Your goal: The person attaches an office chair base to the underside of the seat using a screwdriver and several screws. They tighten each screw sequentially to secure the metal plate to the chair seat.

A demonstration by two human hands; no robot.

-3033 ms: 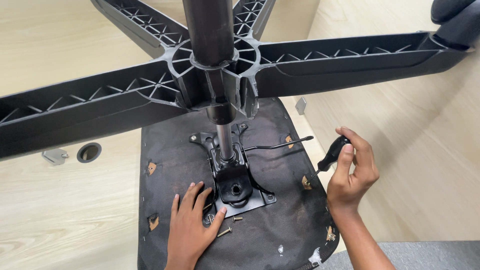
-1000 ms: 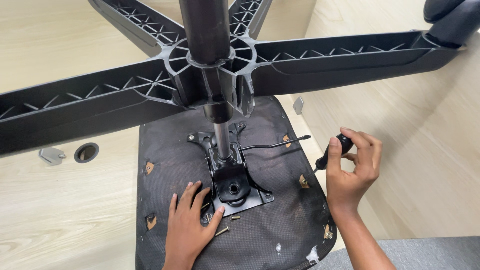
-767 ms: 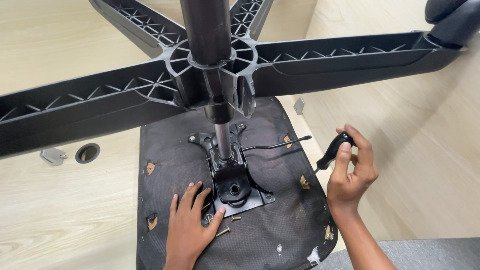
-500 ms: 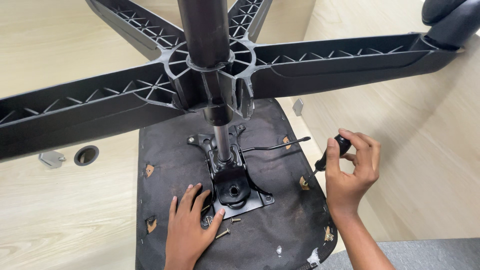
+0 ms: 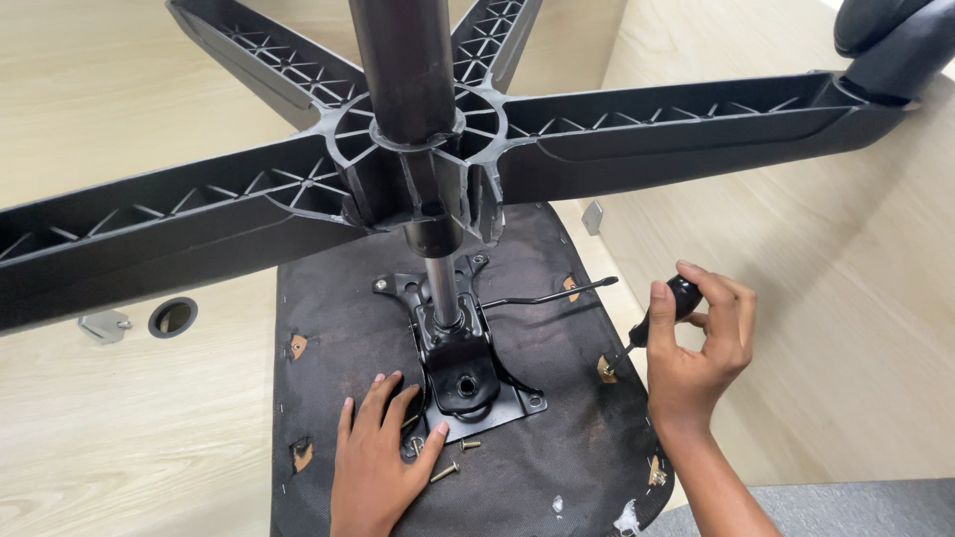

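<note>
Down on the pale wood-grain floor (image 5: pixel 109 438), the head view looks onto an upturned office chair. Its seat underside (image 5: pixel 338 298) is a rounded panel covered in dark, fuzzy fabric, torn in small patches that show tan wood beneath. At the centre sits the black metal tilt plate (image 5: pixel 468 383), glossy and angular, with a smooth silver gas cylinder (image 5: pixel 443 288) rising straight toward the camera into a thick black column. At twelve o'clock the star base (image 5: pixel 637 134) spreads wide, its moulded plastic arms ribbed with a triangular lattice; one arm runs to two o'clock and ends at a black castor (image 5: pixel 890 40). A thin black lever rod (image 5: pixel 547 295) juts from the plate toward three o'clock.

At six o'clock the left hand (image 5: pixel 383 467) lies flat on the fabric, fingers spread and relaxed, grasping nothing, fingertips touching the plate's lower left edge. Just beside it, loose brass-coloured screws (image 5: pixel 445 471) lie on the fabric. At four o'clock the right hand (image 5: pixel 701 343) is curled around the black handle of a screwdriver (image 5: pixel 657 323), its slim shaft angled down so the tip meets a torn screw hole (image 5: pixel 606 370) at the seat's right edge.

At nine o'clock, a round dark grommet hole (image 5: pixel 173 316) and a small metal bracket (image 5: pixel 102 325) sit in the floor surface.
</note>
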